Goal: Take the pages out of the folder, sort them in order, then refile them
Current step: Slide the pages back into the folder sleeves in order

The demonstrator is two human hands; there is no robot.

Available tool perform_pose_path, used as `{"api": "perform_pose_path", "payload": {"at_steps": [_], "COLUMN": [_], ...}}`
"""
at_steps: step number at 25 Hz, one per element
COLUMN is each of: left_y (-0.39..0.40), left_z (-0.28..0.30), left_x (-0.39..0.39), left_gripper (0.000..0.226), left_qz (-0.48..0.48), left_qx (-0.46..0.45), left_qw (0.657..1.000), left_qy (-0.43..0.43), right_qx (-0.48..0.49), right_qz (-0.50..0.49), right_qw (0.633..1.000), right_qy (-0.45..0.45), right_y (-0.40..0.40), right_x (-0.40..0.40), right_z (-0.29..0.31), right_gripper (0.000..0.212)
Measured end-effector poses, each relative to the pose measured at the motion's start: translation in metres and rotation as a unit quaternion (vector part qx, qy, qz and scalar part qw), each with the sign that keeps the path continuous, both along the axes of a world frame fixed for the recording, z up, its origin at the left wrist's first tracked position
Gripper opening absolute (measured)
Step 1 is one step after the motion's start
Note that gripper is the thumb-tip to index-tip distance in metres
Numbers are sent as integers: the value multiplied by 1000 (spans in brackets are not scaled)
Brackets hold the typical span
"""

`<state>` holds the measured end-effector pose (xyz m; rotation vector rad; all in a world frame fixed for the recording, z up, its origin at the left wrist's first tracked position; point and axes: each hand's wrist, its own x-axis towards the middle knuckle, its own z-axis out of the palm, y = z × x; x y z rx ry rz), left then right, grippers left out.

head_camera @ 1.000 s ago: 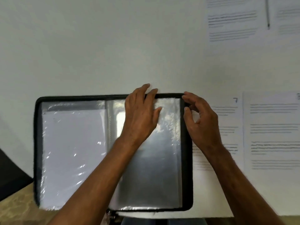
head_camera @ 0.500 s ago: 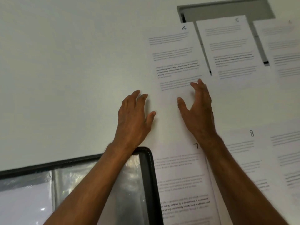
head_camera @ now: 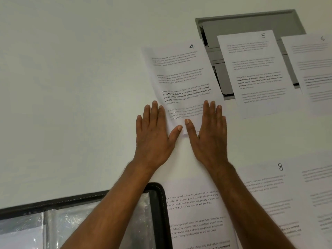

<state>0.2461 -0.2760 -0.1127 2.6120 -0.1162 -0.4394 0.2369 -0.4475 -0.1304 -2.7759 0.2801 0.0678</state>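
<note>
White bench [head_camera: 71,87] fills the view, with numbered pages laid out across it. Page 4 [head_camera: 181,78] lies directly beyond both sets of fingers, its long axis running away from the person and leaning left. Both hands rest flat on its near end: the left hand [head_camera: 154,139] on the near-left corner, the right hand [head_camera: 208,135] on the near-right, fingers straight and pressing, thumbs almost meeting at the bottom edge. Neither hand is nearer. Page 5 [head_camera: 255,69] sits right of the right fingers, over a grey tray [head_camera: 251,20]. Page 8 [head_camera: 269,194] lies behind them. The folder [head_camera: 158,203] lies open behind the left fingers, its clear sleeve [head_camera: 71,221] seemingly empty.
</note>
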Motion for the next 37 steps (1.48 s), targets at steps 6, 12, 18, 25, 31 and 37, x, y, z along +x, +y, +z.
{"api": "perform_pose_path", "payload": {"at_steps": [6,12,18,25,31,37], "left_y": [-7,-1,8,7,16,53], "left_z": [26,39,49,43,47,48], "left_x": [-2,-2,-6,-18,-33,-48], "left_gripper": [80,66,67,54,48,34], "left_qz": [140,408,376,339,398,403], "left_qx": [-331,-619,-648,-595,-646,-462], "left_qw": [930,654,558,666,616,781], "left_qy": [73,151,356,296,211,119], "right_qx": [98,233,361,439,448,408], "right_qz": [-18,-36,-42,-89,-107,-76], "right_qw": [995,972,932,894,888,909], "right_qy": [-18,8,5,2,12,34], "right_y": [8,21,37,39,44,58], "right_x": [-6,-21,-47,-54,-56,-82], "right_z": [5,26,42,45,53,66], "right_gripper": [79,70,70,58,58,44]}}
